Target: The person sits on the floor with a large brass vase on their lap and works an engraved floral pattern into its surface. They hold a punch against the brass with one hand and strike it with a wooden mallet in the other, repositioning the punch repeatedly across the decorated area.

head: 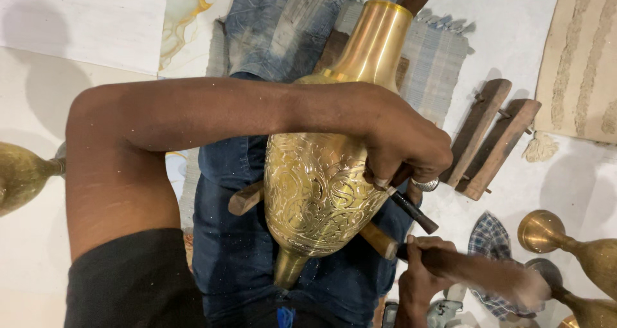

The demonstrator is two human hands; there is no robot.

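Left hand curled over the right flank of a brass vase, fingers pressed together around a dark chisel whose tip meets the engraved belly; a silver ring on one finger. Left forearm stretched across the vase from the left, black sleeve at the elbow. Vase lying in the lap on blue jeans, smooth neck pointing away toward the top, narrow foot pointing down toward the body, belly covered in scrolled engraving. Wooden bar poking out from under the vase on the left, its other end showing on the right. Right hand low at the bottom right, closed tight around a wooden mallet, blurred, just beside the chisel's butt end. More brass vases on the floor: one at the left edge, others at the lower right. Two wooden blocks lying side by side on the pale floor to the right, a striped rug behind the neck, a checked cloth near the right hand.
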